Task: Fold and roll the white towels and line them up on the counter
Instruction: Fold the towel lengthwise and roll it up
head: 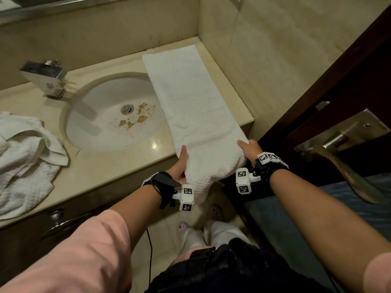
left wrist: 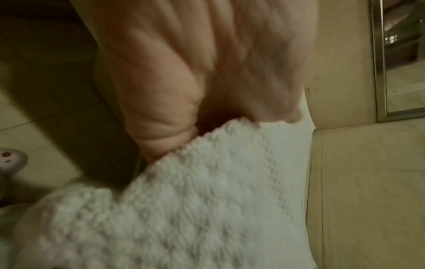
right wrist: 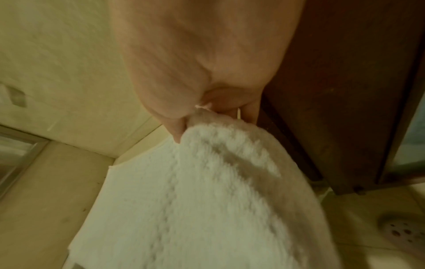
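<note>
A long white waffle towel (head: 191, 98) lies folded into a narrow strip on the beige counter (head: 118, 163), running from the back corner to the front edge, partly over the sink. Its near end hangs off the counter edge. My left hand (head: 181, 163) grips the near left edge of this towel (left wrist: 207, 200), thumb on top. My right hand (head: 249, 151) pinches the near right edge of the towel (right wrist: 207, 191), thumb over the cloth. A second white towel (head: 25, 157) lies crumpled on the counter at the left.
An oval sink (head: 110, 115) with brown stains near its drain sits mid-counter, with a square metal tap (head: 45, 78) behind it. A dark wooden door (head: 338, 102) with a metal handle (head: 338, 142) stands close on the right. Walls close the back and right.
</note>
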### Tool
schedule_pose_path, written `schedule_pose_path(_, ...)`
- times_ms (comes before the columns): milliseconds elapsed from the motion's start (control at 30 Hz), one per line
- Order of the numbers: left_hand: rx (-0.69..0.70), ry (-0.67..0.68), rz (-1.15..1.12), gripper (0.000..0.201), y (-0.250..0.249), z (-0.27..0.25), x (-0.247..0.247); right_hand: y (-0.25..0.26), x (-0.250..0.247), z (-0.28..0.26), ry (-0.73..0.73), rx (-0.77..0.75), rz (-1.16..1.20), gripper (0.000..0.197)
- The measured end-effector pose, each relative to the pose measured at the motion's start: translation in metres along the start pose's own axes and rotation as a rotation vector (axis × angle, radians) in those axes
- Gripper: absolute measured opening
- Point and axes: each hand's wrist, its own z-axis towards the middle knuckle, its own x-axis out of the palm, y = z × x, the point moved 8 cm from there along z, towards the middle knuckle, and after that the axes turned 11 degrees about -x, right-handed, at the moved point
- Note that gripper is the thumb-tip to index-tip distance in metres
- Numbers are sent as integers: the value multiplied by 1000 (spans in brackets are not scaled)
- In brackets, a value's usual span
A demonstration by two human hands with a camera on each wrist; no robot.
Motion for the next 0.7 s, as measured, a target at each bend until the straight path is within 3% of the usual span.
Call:
schedule_pose_path(200,-100,72,226,25,27,-12,8,26,-5,-8,-5,-13,-149,51)
schedule_pose_path(333,-86,-102,312,48,29,-8,-8,37,-5,-16,59,1,-214,26)
schedule_pose_path(467,-45,-194,261,19,27,-33,2,35,-10,-24,83,-18,-249,44)
schedule_pose_path(533,2,-209,245,18,22,-45,12,35,-10,-31,99,-1,-272,51)
schedule_pose_path(700,130,-269,119,21,15,-74,29,41,-5,-45,287,-73,-533,38)
